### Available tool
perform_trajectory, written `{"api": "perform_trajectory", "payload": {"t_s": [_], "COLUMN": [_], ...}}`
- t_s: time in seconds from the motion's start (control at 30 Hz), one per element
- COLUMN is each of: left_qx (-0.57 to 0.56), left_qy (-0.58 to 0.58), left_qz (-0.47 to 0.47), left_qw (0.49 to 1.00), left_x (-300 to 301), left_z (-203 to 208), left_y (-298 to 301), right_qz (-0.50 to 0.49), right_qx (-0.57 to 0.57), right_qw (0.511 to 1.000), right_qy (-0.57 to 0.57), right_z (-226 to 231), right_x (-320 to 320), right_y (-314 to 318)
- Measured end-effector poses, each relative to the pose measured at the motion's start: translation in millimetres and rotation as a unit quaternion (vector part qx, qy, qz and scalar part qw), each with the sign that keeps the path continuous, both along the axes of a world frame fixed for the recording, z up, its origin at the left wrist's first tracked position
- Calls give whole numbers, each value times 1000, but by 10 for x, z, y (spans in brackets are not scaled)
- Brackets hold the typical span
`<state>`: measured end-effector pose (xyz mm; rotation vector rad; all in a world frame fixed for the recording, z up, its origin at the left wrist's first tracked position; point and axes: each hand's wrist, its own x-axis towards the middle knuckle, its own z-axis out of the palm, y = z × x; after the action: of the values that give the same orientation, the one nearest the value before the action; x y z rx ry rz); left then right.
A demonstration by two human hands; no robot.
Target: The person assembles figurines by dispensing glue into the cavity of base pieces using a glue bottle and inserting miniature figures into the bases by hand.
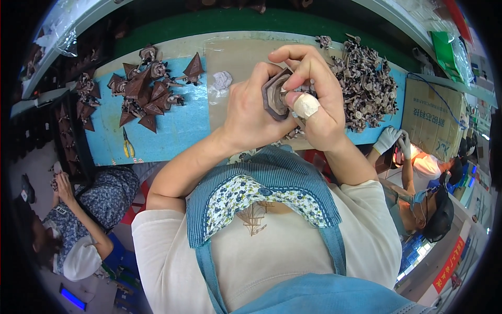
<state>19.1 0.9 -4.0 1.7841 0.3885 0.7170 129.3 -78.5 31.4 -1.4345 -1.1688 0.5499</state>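
Up in front of my chest, my left hand (246, 112) is closed around a dark grey-brown, hollow piece with a many-sided rim (273, 99). My right hand (327, 99) comes in from the other side, white tape (306, 105) wrapped on its thumb. Thumb and index finger pinch at the mouth of the hollow piece; whatever small thing lies between them is hidden. Both hands are above the brown sheet (238, 47) in the middle of the table.
To the left lie brown pointed, roof-shaped pieces (141, 86) and yellow-handled pliers (127, 145). A whitish crumpled lump (222, 80) is nearer the middle. Many small brown-grey parts (363, 83) are heaped at right, beside a cardboard box (431, 118). Co-workers sit on both sides; one wears white gloves (387, 139).
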Motion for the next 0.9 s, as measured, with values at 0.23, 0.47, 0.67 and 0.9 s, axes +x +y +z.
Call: {"api": "perform_trajectory", "payload": {"t_s": [0.23, 0.47, 0.67, 0.9], "left_qx": [15, 141, 170, 4], "left_qy": [27, 30, -31, 37], "left_qz": [45, 123, 196, 16], "left_qw": [999, 982, 965, 999], "left_x": [65, 124, 254, 114], "left_z": [-78, -147, -187, -131], "left_y": [-67, -9, -43, 68], "right_qz": [7, -131, -212, -50], "right_qx": [-35, -159, -42, -82], "right_qw": [999, 978, 976, 994], "right_qy": [24, -31, -29, -61], "right_z": [-114, 27, -104, -52], "right_x": [127, -34, -86, 113], "right_y": [42, 98, 146, 127]}}
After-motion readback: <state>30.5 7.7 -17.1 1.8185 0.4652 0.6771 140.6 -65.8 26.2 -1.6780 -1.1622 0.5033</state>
